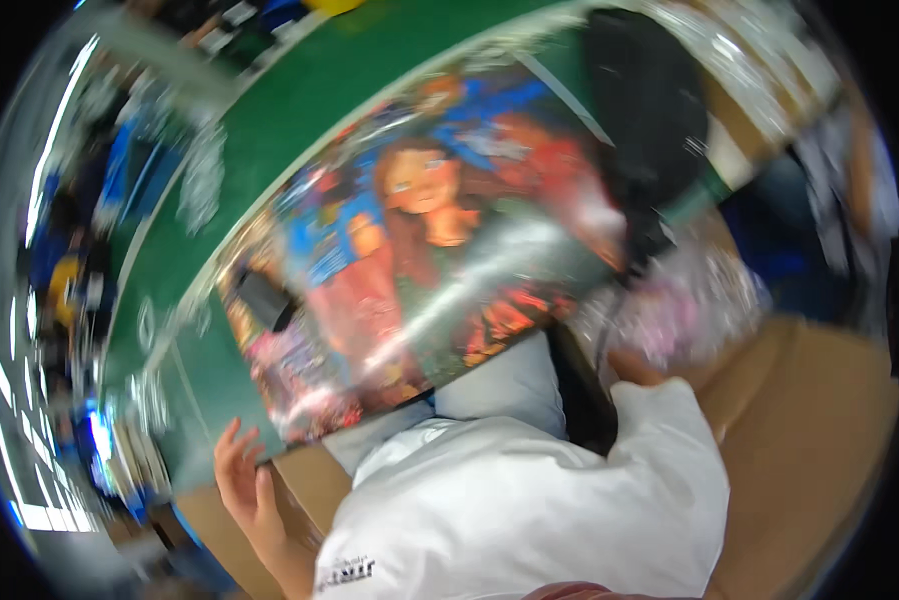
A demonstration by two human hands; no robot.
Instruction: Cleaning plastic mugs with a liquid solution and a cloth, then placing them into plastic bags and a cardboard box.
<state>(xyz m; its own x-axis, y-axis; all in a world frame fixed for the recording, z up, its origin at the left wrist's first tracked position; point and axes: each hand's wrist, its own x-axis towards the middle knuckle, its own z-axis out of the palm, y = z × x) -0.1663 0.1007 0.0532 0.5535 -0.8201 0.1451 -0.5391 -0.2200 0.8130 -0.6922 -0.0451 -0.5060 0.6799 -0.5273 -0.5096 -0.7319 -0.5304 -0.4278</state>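
Note:
My left hand (237,475) is at the near left edge of the green table (169,250), with its fingers spread and nothing in them. Beside it lies a large glossy mat (424,240) printed with colourful cartoon figures. On the mat's left part rests a small dark oblong object (266,300), too blurred to name. My right forearm (631,368) reaches down on the right, next to clear plastic bags (674,300) with something pink inside. The right hand itself is hidden there.
A big black rounded object (649,110) stands at the mat's far right corner. Brown cardboard (799,430) fills the right side, and more cardboard (214,530) is below my left hand. Crumpled clear plastic (204,180) lies on the table's far left. The picture is motion-blurred.

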